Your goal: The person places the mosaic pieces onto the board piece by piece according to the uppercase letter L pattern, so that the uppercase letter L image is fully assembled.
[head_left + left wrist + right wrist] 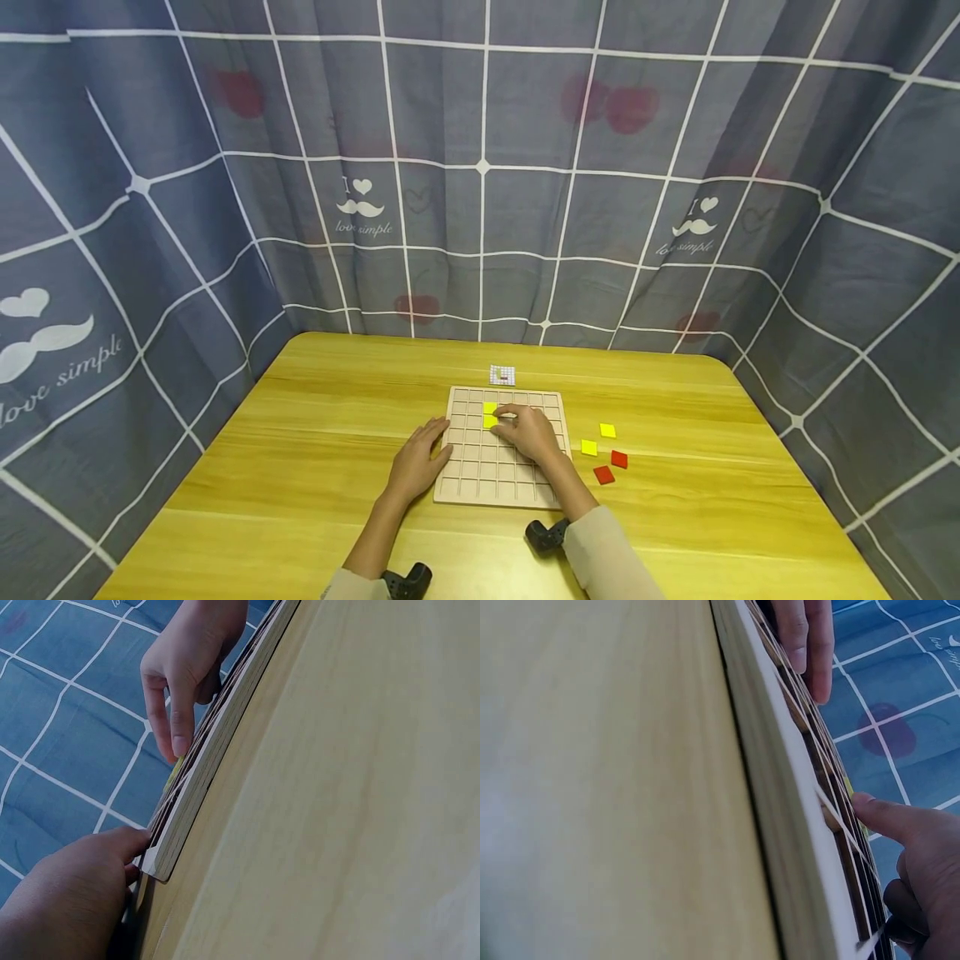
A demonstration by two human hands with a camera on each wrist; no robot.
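A pale wooden grid board (pixel 498 492) lies on the table. Two yellow square tiles (pixel 490 407) sit in adjoining cells of its upper middle, one behind the other. The thumb and forefinger of my right hand (pixel 529 433) pinch the nearer yellow tile (pixel 490 422) at the board; in the left wrist view, fingertips of the right hand (pixel 184 667) meet a sliver of yellow. My left hand (pixel 415 461) rests against the board's left edge, its fingers extended. From the right wrist, low side views mostly hide the tiles behind the board's rim (pixel 780 780).
Right of the board lie two loose yellow tiles (pixel 607 431) and two red tiles (pixel 603 475). A small card with a printed grid (pixel 502 375) lies behind the board. A checked curtain (pixel 480 208) surrounds the table's back and sides.
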